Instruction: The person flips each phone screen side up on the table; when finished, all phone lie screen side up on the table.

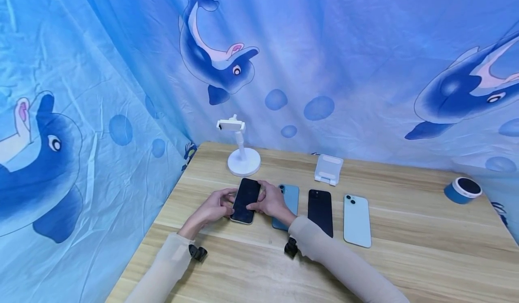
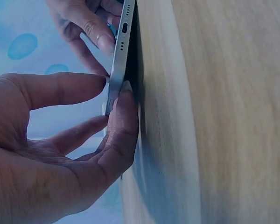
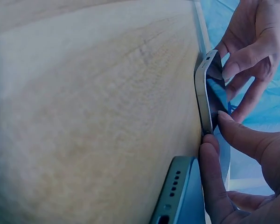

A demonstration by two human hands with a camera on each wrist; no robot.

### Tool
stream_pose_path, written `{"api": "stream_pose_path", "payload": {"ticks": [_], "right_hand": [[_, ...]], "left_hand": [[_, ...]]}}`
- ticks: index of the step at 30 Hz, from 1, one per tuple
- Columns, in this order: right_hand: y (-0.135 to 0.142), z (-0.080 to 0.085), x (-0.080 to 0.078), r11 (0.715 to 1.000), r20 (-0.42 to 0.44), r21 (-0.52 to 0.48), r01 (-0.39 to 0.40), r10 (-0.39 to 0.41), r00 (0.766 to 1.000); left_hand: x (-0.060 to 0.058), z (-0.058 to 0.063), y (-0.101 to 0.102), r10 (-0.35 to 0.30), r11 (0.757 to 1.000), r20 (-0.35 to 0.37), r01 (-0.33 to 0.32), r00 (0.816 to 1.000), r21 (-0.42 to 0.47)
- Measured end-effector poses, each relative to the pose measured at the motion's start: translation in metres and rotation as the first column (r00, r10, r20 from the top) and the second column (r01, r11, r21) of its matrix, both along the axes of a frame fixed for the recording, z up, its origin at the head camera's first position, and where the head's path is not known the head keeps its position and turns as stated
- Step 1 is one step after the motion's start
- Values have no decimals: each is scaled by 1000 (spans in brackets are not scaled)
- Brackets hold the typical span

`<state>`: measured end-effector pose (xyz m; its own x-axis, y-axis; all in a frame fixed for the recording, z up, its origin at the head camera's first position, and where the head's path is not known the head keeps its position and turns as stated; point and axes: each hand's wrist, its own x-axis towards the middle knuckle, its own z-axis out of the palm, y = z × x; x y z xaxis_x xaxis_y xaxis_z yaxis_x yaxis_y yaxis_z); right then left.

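A smartphone with a dark screen facing up (image 1: 246,200) is held between both hands at the left part of the table. My left hand (image 1: 215,206) pinches its left edge, thumb above and a fingertip tucked beneath, as the left wrist view shows. On the opposite edge, my right hand (image 1: 272,199) grips it with the thumb over the screen (image 3: 216,100) and fingers at the side. The bottom edge with its charging port (image 2: 125,28) has a dark shadow under it. Partly behind the right hand lies a blue phone (image 1: 291,199), back up.
Right of the blue phone lie a black phone (image 1: 320,210) and a pale phone (image 1: 357,222). Behind stand a white round-based phone stand (image 1: 244,162) and a small folding stand (image 1: 329,169). A blue-and-white round object (image 1: 462,190) sits far right. A dolphin-print curtain (image 1: 357,69) borders the table.
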<state>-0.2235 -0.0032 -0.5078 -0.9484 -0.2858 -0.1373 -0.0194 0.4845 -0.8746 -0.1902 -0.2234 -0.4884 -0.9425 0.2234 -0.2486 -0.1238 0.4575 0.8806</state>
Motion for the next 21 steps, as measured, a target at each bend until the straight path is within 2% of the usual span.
{"api": "stream_pose_path", "payload": {"ticks": [11, 17, 21], "right_hand": [[-1, 0, 0, 1000, -43, 23, 5, -4, 999], [-1, -1, 1, 999, -16, 13, 32, -31, 999], [-2, 0, 1, 997, -21, 64, 36, -35, 999]], "left_hand": [[-3, -1, 5, 7, 998, -17, -8, 1000, -61], [-4, -1, 9, 48, 995, 2, -47, 999, -89], [-5, -2, 12, 64, 989, -10, -64, 998, -133]]}}
